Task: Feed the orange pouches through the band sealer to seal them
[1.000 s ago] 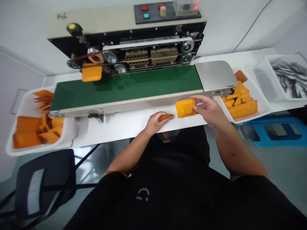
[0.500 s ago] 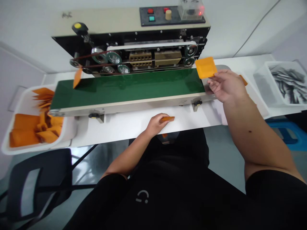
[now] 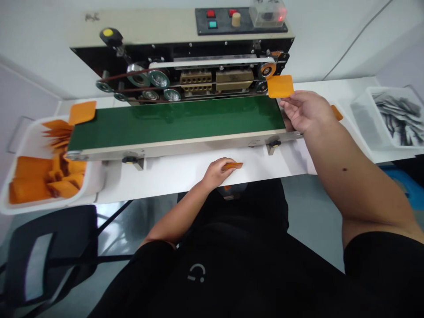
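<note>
In my right hand (image 3: 306, 110), pinched by its lower right corner, is a small flat orange pouch (image 3: 280, 86). Its top edge is close to the rollers at the right end of the band sealing machine (image 3: 185, 66). My left hand (image 3: 217, 172) rests at the table's front edge, closed around thin orange pouches (image 3: 232, 166) seen edge-on; how many I cannot tell. Another orange pouch (image 3: 82, 112) lies at the far left end of the green conveyor belt (image 3: 175, 119), partly over the bin's side.
A white bin (image 3: 92, 181) of orange pouches stands at the belt's left end. On the right is a clear bin (image 3: 364, 112) with silvery packets. Part of an orange piece (image 3: 337, 112) shows behind my right forearm. A black chair (image 3: 76, 221) is at lower left.
The pouch in my right hand has moved slightly left and up to the machine's rollers. On the belt, the other pouch has travelled left to its end. My left hand stays put.
</note>
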`<state>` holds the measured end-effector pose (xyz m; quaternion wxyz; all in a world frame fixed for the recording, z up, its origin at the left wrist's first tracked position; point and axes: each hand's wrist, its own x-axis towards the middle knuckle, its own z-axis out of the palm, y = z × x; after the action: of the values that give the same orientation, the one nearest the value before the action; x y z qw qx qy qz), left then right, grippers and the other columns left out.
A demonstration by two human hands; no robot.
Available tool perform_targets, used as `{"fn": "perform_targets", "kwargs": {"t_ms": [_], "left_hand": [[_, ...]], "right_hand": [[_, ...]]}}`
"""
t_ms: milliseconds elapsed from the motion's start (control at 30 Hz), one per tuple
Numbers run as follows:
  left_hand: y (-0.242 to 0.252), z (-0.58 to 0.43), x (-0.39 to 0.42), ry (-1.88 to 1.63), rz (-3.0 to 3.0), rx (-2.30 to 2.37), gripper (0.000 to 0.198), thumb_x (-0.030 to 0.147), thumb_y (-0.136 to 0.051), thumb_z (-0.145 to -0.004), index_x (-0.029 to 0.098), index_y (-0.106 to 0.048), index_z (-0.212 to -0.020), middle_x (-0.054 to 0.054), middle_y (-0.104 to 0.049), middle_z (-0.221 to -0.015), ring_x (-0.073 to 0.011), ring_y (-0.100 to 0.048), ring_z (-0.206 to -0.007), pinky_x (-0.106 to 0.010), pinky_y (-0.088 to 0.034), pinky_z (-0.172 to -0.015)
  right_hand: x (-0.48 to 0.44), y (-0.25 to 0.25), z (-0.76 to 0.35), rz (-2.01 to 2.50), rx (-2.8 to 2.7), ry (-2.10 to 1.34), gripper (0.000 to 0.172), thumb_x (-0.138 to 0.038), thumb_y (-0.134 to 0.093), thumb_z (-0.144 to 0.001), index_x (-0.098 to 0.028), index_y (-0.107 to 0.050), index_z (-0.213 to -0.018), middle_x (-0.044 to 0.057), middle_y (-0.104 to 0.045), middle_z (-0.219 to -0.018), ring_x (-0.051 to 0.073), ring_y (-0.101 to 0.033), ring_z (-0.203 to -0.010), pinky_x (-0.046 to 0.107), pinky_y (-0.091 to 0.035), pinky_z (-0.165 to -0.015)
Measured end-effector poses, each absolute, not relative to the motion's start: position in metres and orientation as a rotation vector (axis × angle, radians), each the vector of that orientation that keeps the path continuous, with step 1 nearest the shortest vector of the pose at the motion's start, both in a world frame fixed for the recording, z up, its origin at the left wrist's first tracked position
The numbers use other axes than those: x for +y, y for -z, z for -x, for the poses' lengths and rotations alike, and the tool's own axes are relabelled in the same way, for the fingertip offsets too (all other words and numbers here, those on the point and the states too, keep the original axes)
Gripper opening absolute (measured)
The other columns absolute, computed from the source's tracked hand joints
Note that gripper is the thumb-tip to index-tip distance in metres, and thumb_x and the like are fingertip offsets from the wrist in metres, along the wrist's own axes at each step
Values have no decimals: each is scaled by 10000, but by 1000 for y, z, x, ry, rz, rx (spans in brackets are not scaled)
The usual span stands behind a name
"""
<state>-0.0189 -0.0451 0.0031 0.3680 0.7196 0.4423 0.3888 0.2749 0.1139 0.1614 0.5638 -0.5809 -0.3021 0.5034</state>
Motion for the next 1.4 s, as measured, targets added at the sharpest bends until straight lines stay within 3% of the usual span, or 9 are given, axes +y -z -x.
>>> {"fn": "perform_targets", "kwargs": {"t_ms": [267, 433, 533, 733, 933, 1033, 1133, 1400], "left_hand": [[-3, 19, -45, -1010, -1850, 1131, 189, 283, -735, -940, 213, -743, -1116, -72, -793, -1059, -211, -751, -949, -356, -593, -879], [-3, 19, -45, -1011, -1853, 1142, 185, 283, -744, -935, 215, -741, -1107, -68, -791, -1051, -209, -750, -942, -357, -596, -882], [-5, 20, -46, -1019, -1845, 1144, 186, 285, -742, -938, 212, -739, -1109, -71, -788, -1047, -208, -746, -927, -353, -594, -868], [-7, 20, -44, -1096, -1840, 1107, 181, 304, -741, -946, 205, -743, -1097, -80, -768, -1042, -209, -729, -944, -339, -572, -870], [-1, 22, -42, -1146, -1807, 1093, 268, 408, -763, -936, 198, -755, -1103, -86, -768, -1028, -209, -730, -950, -336, -572, -891], [2, 21, -44, -1095, -1744, 1130, 319, 453, -767, -926, 203, -755, -1124, -80, -789, -1045, -206, -747, -946, -320, -582, -887], [4, 21, -45, -1064, -1720, 1179, 349, 482, -777, -910, 209, -760, -1126, -73, -798, -1058, -199, -754, -930, -300, -588, -856], [8, 22, -44, -1071, -1610, 1301, 400, 522, -795, -869, 200, -749, -1102, -46, -794, -983, -179, -739, -822, -278, -584, -762]], "right_hand": [[125, -156, -254, 1336, -812, -1306, 191, -120, -746, -910, -169, -567, -954, 67, -729, -912, 173, -762, -874, 270, -676, -698], [111, -161, -238, 1319, -989, -1380, 191, -207, -763, -927, -176, -626, -1056, 66, -740, -976, 169, -773, -879, 253, -675, -681], [74, -157, -232, 1298, -1113, -1245, 231, -274, -773, -917, -205, -662, -1107, 61, -746, -1042, 156, -767, -836, 235, -651, -628], [-25, -90, -230, 1257, -1417, -992, 244, -375, -742, -924, -197, -710, -1087, 59, -733, -986, 131, -709, -692, 242, -578, -573], [-60, -26, -220, 1308, -1739, -1052, 408, -363, -677, -939, -236, -703, -1327, 102, -679, -1334, 149, -694, -888, 259, -572, -674], [-61, -14, -216, 1337, -1741, -1147, 288, -402, -668, -947, -211, -771, -1137, 78, -741, -1071, 163, -682, -847, 281, -576, -723], [-60, -5, -217, 1405, -1567, -1255, 267, -444, -694, -927, -187, -763, -952, 38, -700, -796, 148, -641, -708, 276, -550, -674], [-55, 9, -220, 1317, -1098, -1299, 240, -391, -767, -869, -171, -709, -947, 15, -671, -722, 106, -597, -631, 238, -500, -638]]}}
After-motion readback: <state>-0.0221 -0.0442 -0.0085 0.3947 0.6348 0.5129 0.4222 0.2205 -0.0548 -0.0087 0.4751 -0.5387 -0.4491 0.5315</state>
